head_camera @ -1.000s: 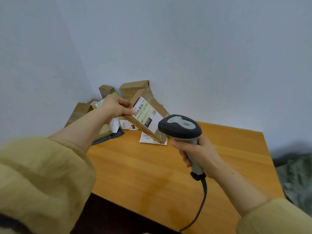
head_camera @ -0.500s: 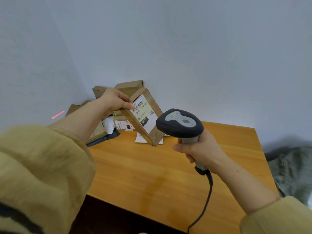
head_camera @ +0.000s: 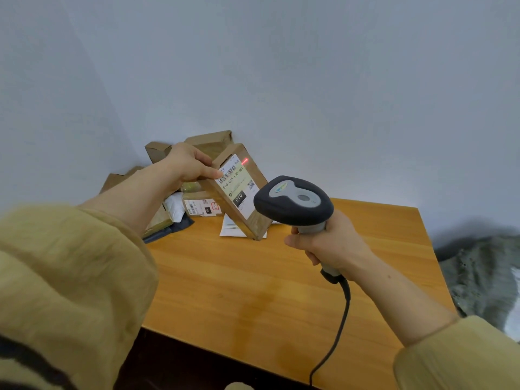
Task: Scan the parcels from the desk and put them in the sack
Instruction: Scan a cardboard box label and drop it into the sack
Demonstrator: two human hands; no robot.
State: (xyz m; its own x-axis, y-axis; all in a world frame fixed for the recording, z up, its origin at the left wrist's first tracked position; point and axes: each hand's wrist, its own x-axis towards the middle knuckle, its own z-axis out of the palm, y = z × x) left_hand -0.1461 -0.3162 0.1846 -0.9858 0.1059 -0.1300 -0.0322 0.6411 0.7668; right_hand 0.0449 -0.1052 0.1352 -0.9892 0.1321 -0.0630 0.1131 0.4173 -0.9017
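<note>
Gripping the upper left edge of a brown cardboard parcel (head_camera: 253,175), the left hand (head_camera: 187,166) curls its fingers over the front face. The index fingertip lies against the top corner of the white shipping label (head_camera: 236,187). The parcel stands tilted, its top leaning far and left. Its low corner is down at the desk (head_camera: 253,291), beside a flat white packet (head_camera: 229,229); whether that corner touches the wood cannot be told. The label faces near and right and shows a barcode, printed digits, a small square code and a black block reading 010. A short red laser mark (head_camera: 244,161) glows at the label's upper right edge, off the barcode.

The right hand (head_camera: 329,244) wraps firmly round the grey handle of a barcode scanner (head_camera: 294,202). Its dark head points far and left toward the parcel and overlaps the parcel's lower right side in the view. A black cable (head_camera: 339,319) drops from the handle's base and runs past the desk's near edge.

In the far left corner a pile of brown parcels (head_camera: 209,142) leans against the pale wall (head_camera: 309,80). Nearer lie a small labelled box (head_camera: 201,206), a white plastic bag (head_camera: 175,205) and a dark flat mailer (head_camera: 168,229). Beyond the desk's right side sits crumpled grey-green fabric (head_camera: 484,274). Olive-yellow sleeves (head_camera: 70,277) are pushed back from both forearms.
</note>
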